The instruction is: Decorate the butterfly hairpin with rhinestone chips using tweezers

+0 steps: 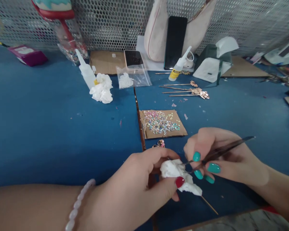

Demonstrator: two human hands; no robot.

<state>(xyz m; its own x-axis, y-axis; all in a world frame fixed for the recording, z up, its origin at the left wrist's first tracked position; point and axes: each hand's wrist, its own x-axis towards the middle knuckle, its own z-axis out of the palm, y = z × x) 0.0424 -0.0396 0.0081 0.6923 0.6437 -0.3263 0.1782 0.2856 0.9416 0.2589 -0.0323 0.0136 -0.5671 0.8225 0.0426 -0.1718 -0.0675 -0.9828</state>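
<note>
My left hand (144,179) is closed round a crumpled white tissue (174,170), with the thumb pressed on it. A thin gold-coloured stick (209,205) pokes out of the tissue's lower right end. Between the fingers of my right hand (216,157) is a pair of dark tweezers (228,148), its tips at the tissue. Just beyond my left fingers shows a gold ornament with pink bits (161,143); whether it joins the stick is hidden. Behind both hands lies a piece of cardboard (183,130) covered with small, shiny coloured chips (160,122).
Several gold hairpins (183,92) lie farther back, near a yellow-labelled glue bottle (175,72). Another white bottle (86,73) leans by a tissue wad (102,89). A bag of clear beads (126,80), a phone (175,41) and a tissue pack (210,65) line the back.
</note>
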